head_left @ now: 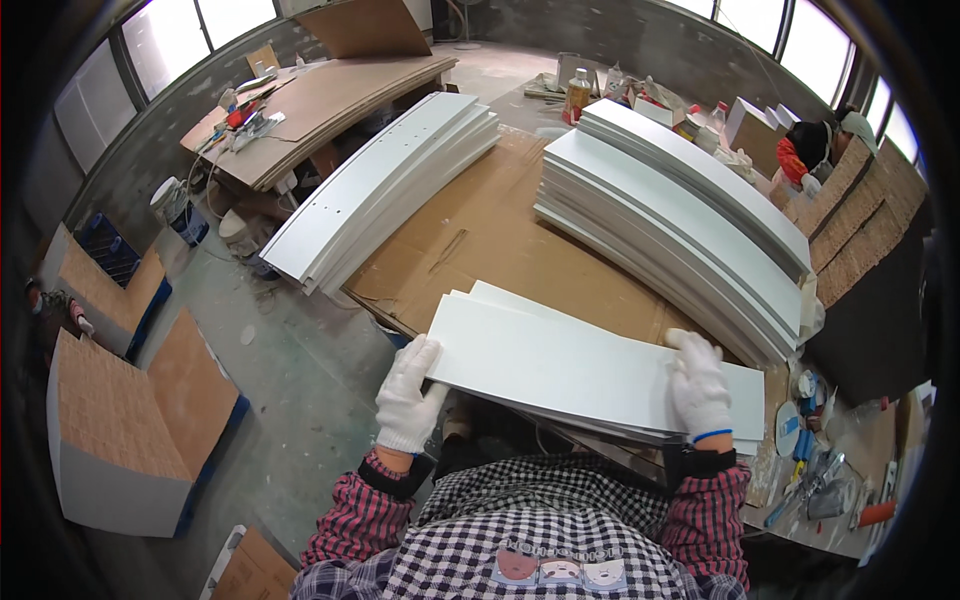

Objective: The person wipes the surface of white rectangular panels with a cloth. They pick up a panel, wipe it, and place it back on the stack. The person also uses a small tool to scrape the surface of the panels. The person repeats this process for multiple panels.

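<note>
A thin white board (550,350) lies in front of me at the table's near edge, over a small fanned pile of similar boards. My left hand (408,395), in a white knit glove, grips its left end, thumb below the near corner. Toward the right end, my right hand (699,385), gloved the same way, lies across the board with its fingers bent at the far edge; the fingertips are partly hidden. Under the pile is a table covered with brown cardboard (470,235).
White board stacks stand at the table's left (385,175) and right (670,205). Hand tools (805,445) lie at the near right. A workbench (320,110) is behind left, brown-faced panels (120,410) on the floor at left. A person (810,155) works at the far right.
</note>
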